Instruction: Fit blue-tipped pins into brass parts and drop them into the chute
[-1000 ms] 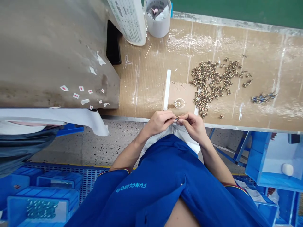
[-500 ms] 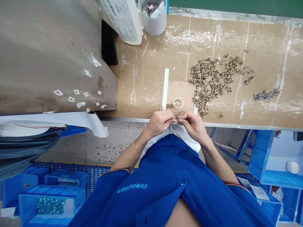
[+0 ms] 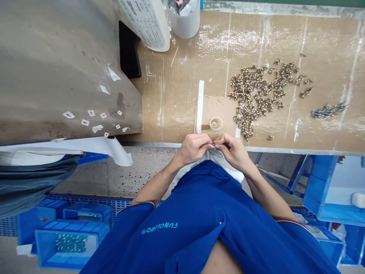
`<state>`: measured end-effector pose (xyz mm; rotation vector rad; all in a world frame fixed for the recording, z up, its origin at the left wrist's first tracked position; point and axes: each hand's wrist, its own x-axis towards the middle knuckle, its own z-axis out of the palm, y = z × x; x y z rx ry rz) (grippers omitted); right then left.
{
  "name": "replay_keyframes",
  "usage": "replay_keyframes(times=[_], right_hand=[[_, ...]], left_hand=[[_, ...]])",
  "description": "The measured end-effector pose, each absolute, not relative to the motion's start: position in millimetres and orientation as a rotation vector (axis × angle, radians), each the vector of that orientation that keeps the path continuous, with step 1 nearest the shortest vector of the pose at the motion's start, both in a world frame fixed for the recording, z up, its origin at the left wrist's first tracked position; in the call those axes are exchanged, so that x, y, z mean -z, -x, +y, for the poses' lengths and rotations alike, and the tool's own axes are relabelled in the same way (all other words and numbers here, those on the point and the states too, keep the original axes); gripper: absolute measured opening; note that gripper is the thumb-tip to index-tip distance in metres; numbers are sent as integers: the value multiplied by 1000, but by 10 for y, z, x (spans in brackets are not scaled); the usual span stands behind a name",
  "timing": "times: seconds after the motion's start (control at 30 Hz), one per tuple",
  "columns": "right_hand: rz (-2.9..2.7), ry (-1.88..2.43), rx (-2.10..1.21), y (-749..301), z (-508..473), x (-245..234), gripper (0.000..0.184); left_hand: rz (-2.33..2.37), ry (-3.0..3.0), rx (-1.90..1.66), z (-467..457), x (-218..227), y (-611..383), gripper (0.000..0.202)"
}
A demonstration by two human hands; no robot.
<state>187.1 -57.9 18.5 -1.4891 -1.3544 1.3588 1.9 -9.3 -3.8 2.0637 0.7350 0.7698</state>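
At the bench's front edge my left hand (image 3: 196, 147) and my right hand (image 3: 231, 149) meet fingertip to fingertip. Both are closed in a pinch on one small brass-coloured part (image 3: 213, 142), mostly covered by the fingers. Just beyond them sits a small round clear dish (image 3: 216, 123) with a bit of liquid or a ring shape in it. To the right of the dish spreads a pile of small brass and dark metal parts (image 3: 248, 91). Farther right lies a cluster of similar parts with blue on them (image 3: 327, 110).
A white bottle (image 3: 151, 26), a white tub (image 3: 185, 23) with scraps and a black object (image 3: 129, 51) stand at the back left. A toothpick-like stick (image 3: 174, 56) lies nearby. Metal sheeting (image 3: 71, 68) covers the left. Blue bins (image 3: 71, 243) stand below; a person's dark clothing (image 3: 34, 182) shows left.
The camera view has shifted slightly, so the bench items sit a little differently in the picture. Both hands stay together at the same spot, and less blue shows between the fingertips.
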Motion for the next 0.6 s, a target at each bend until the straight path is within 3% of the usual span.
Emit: replay_keyframes(times=[0.43, 0.6], right_hand=[[-1415, 1427, -1353, -1912, -600, -152, 23], [-1350, 1430, -1449, -1926, -629, -228, 30]], left_hand=[[677, -2116, -749, -77, 65, 2, 37], [714, -2017, -537, -54, -70, 35, 37]])
